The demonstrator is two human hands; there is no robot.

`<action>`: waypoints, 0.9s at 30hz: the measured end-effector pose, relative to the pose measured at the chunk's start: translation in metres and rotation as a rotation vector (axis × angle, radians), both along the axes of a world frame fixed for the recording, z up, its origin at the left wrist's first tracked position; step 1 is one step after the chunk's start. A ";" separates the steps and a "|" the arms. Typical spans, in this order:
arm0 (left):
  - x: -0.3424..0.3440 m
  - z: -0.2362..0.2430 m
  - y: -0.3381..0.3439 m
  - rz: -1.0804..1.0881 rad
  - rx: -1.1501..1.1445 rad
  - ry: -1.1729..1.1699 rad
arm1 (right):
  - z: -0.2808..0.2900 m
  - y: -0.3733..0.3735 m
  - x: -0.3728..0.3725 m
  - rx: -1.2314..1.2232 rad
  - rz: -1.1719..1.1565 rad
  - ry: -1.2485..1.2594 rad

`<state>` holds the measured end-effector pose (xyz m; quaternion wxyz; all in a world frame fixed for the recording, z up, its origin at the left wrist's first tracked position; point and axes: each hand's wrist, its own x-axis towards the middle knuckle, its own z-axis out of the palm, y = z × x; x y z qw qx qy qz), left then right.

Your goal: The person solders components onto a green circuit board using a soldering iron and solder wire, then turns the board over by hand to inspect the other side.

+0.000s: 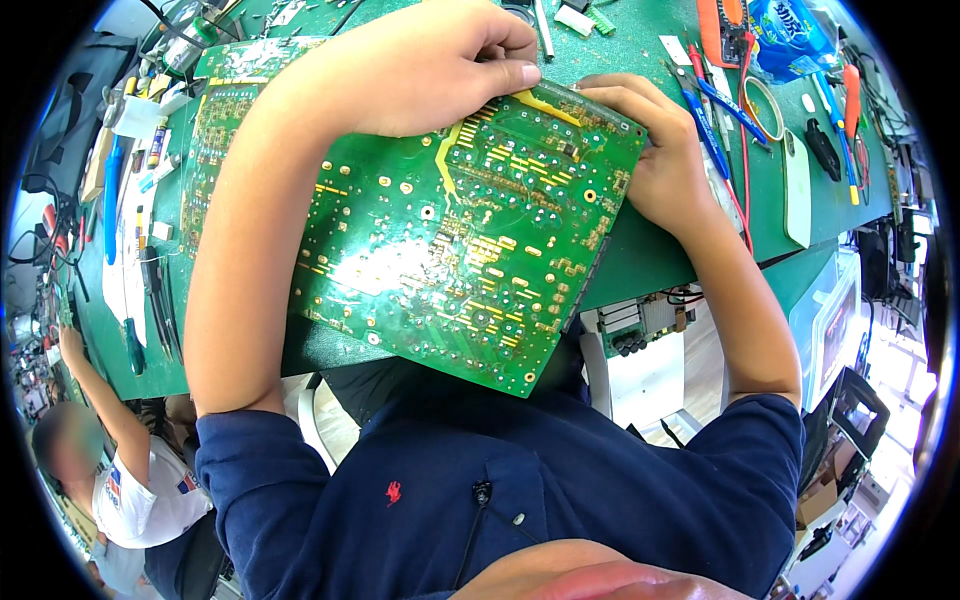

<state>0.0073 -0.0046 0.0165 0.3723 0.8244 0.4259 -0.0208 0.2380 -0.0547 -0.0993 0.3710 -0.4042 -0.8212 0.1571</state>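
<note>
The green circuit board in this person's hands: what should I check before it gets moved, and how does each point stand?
1. Right hand on the circuit board: ok, at its upper right corner.
2. Left hand at its upper edge: ok.
3. Board wholly over the green table: not ok, its lower corner juts past the near edge.
4. Clear of the second board: cannot tell, left forearm hides the gap.
</note>
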 end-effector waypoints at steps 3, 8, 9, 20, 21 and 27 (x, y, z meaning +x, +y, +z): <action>-0.006 -0.015 0.003 -0.033 0.068 -0.096 | 0.001 0.000 -0.001 0.001 0.002 -0.004; -0.015 -0.047 0.004 -0.078 0.205 -0.312 | 0.001 0.000 -0.001 -0.002 -0.002 -0.003; -0.017 -0.050 0.006 -0.081 0.210 -0.311 | 0.001 0.000 -0.001 -0.001 -0.004 -0.004; -0.011 -0.025 0.003 -0.086 0.113 -0.186 | 0.002 0.000 -0.002 0.007 0.002 0.005; -0.011 -0.020 0.004 -0.065 0.092 -0.167 | 0.002 0.000 -0.002 0.010 0.004 0.009; -0.014 -0.003 -0.005 -0.129 0.126 -0.265 | 0.003 -0.003 -0.004 -0.039 -0.043 0.022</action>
